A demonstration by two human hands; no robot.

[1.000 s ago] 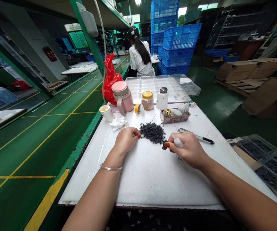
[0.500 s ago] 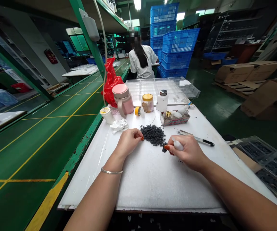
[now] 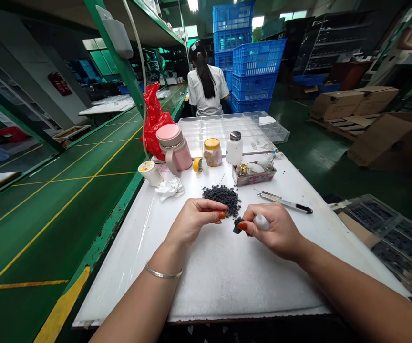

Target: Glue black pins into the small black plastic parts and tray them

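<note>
My right hand (image 3: pixel 275 232) pinches a small white plastic bottle (image 3: pixel 262 222), and a small dark part (image 3: pixel 238 226) sits at my fingertips beside it. My left hand (image 3: pixel 193 221) is curled, with its fingertips at the near edge of a heap of tiny dark parts (image 3: pixel 223 198). Anything held in those fingertips is hidden. The heap lies on a white foam sheet (image 3: pixel 234 281) covering the bench.
Behind the heap stand a pink tumbler (image 3: pixel 174 147), a yellow-lidded jar (image 3: pixel 213 152), a white bottle (image 3: pixel 234 148) and a small box (image 3: pixel 254 175). A pen (image 3: pixel 284 203) lies to the right. A clear compartment tray (image 3: pixel 223 128) stands beyond. A co-worker (image 3: pixel 206 81) sits farther away.
My left hand has moved right and closer to my right hand, along the heap's near edge. The whole scene has shifted slightly left in view.
</note>
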